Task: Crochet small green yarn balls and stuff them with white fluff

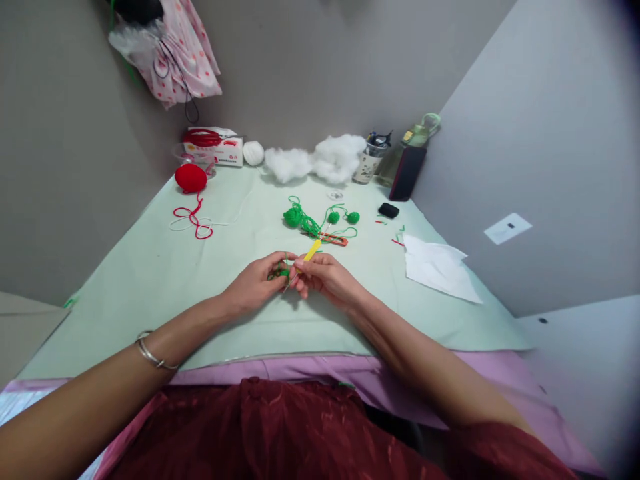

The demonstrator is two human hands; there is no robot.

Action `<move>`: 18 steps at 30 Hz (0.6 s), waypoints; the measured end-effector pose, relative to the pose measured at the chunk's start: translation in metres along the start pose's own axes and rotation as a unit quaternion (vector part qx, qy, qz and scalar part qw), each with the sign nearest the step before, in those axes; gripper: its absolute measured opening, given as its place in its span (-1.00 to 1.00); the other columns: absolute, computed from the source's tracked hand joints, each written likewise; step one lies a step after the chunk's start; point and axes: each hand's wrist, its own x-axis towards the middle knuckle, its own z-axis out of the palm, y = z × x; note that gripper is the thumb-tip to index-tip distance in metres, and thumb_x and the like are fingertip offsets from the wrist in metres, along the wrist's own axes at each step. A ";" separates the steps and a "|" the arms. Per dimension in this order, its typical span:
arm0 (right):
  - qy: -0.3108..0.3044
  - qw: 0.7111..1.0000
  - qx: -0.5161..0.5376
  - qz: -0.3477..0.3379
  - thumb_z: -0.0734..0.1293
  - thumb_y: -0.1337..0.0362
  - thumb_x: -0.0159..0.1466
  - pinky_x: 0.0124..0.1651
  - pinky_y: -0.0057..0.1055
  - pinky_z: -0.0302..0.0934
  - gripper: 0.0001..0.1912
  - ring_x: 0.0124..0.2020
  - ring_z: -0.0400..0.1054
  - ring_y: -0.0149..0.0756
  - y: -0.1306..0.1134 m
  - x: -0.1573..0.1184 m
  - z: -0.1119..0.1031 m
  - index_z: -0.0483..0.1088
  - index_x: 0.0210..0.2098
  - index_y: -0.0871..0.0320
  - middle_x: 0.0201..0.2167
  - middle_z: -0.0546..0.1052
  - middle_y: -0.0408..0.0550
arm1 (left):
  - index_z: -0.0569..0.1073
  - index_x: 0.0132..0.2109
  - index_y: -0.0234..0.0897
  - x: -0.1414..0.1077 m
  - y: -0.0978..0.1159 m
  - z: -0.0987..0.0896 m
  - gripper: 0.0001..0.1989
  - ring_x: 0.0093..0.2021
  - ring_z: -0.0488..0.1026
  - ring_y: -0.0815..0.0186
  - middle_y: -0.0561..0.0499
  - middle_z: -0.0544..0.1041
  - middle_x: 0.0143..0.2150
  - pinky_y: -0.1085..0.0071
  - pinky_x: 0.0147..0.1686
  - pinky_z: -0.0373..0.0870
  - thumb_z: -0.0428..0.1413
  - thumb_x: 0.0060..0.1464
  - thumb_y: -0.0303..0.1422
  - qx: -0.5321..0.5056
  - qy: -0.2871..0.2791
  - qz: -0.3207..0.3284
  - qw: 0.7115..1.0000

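Note:
My left hand [267,277] is closed on a small piece of green crochet work [285,272], partly hidden by the fingers, with green yarn running over the forefinger. In my right hand [320,273] is a crochet hook with a yellow handle [313,250], its thin metal tip pointing down toward the green piece. Both hands meet above the front middle of the table. Just beyond them lie a ball of green yarn [293,217], two small green crocheted balls [333,217] and an orange thread snipper [335,239].
On the left are a ball of red yarn [191,178] and a white box [230,152] with red scissors [203,137]. White stuffing [337,159] lies along the back wall. To the right stand a pen cup [367,165], a phone [408,173] and a bottle [415,137], with white paper [440,267] nearer.

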 end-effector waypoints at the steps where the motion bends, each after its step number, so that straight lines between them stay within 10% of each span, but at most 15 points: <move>1: 0.000 1.000 0.003 -0.001 0.54 0.07 0.13 -0.55 -0.57 0.34 -0.63 -0.62 0.38 -0.47 0.000 0.001 0.000 0.54 -0.47 0.31 -0.60 0.55 -0.04 | 0.41 0.08 -0.34 0.001 -0.001 0.001 -0.64 -0.31 0.44 0.31 0.06 0.51 -0.33 0.34 -0.23 0.32 0.15 0.14 -0.34 0.003 0.001 0.004 1.000; 18: 0.023 0.996 0.083 0.003 0.50 0.23 0.24 -0.43 -0.65 0.40 -0.81 -0.52 0.50 -0.49 -0.011 0.004 -0.006 0.56 -0.31 0.27 -0.44 0.67 -0.02 | 0.50 0.12 -0.29 0.003 0.013 -0.017 -0.48 -0.24 0.57 0.27 -0.08 0.60 -0.07 0.33 -0.21 0.46 0.37 -0.01 -0.34 -0.199 -0.051 -0.129 0.970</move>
